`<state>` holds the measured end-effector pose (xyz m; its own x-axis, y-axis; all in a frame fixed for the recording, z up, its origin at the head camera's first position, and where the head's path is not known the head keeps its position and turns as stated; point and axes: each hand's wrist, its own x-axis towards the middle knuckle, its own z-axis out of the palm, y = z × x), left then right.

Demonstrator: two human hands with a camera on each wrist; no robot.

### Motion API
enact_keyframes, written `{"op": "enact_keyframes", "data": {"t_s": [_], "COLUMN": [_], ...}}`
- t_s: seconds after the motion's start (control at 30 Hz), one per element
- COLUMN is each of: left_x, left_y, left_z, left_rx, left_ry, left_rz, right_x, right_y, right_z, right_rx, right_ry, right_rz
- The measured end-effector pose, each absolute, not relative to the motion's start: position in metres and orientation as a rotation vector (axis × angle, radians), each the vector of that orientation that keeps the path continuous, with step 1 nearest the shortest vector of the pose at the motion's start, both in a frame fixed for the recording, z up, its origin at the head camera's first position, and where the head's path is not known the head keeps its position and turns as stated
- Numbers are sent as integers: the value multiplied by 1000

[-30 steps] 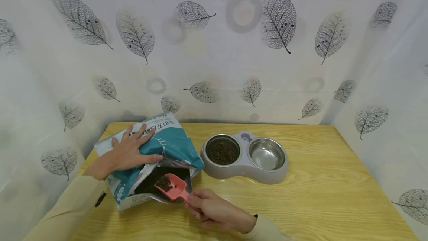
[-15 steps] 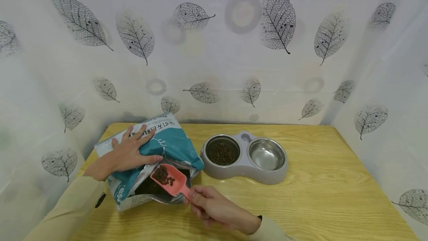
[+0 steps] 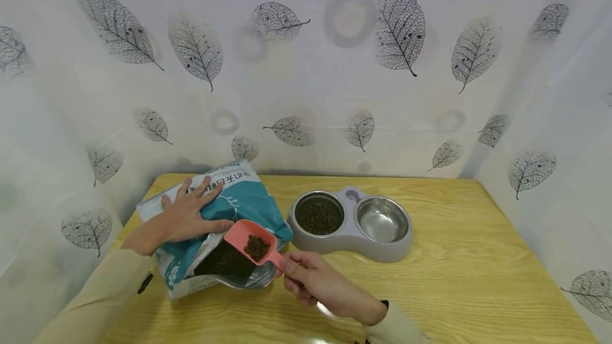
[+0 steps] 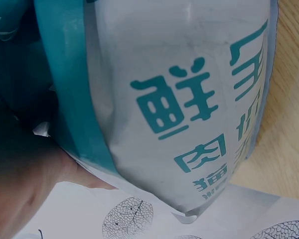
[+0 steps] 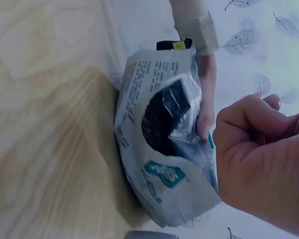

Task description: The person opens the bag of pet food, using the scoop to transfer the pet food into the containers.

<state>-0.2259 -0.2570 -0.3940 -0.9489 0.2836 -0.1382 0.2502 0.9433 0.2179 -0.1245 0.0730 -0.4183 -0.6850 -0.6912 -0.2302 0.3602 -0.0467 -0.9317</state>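
A teal and white pet food bag [image 3: 248, 195] lies on its side at the left, its mouth open toward the near right and dark kibble inside. My left hand [image 3: 184, 219] rests on top of the bag with its fingers spread. In my right hand [image 3: 317, 283] I grip the handle of a pink scoop [image 3: 239, 234], held just above the bag's mouth. Brown kibble [image 3: 257, 247] sits in the scoop near the handle. The right wrist view shows the bag [image 5: 164, 194] behind my curled fingers; the scoop is mostly hidden there.
A grey double-bowl feeder [image 3: 330, 246] stands right of the bag. Its left steel bowl contains kibble [image 3: 317, 219]; the right steel bowl [image 3: 382, 221] shows bare metal. Leaf-printed sheeting [image 3: 315, 78] surrounds the wooden table [image 3: 459, 280] at the back and sides.
My right hand has lifted the scoop with kibble up out of the bag's mouth and slightly to the right. The kibble has slid toward the handle. My left hand stays on the bag.
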Motion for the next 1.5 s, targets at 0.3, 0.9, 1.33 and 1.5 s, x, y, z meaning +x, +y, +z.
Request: {"op": "enact_keyframes", "data": {"t_s": [0.3,0.9,1.33,1.5], "left_x": [-225,-225,-225,-225], "left_y": [-258,-258,-257,-257], "left_z": [-395,-394,-395,-395], "left_rx": [412,404,406,405], "left_ry": [2936,2937,2939,2940], "left_rz": [296,299,299,297], "right_x": [-141,-175,-172,-171], "right_y": [100,138,142,142], "right_z": [-407,-415,-429,-430], "right_rx": [-329,-358,-603,-590], "right_ry": [1697,2876,3445,3618], "right_rz": [-1831,-1242,-634,-373]}}
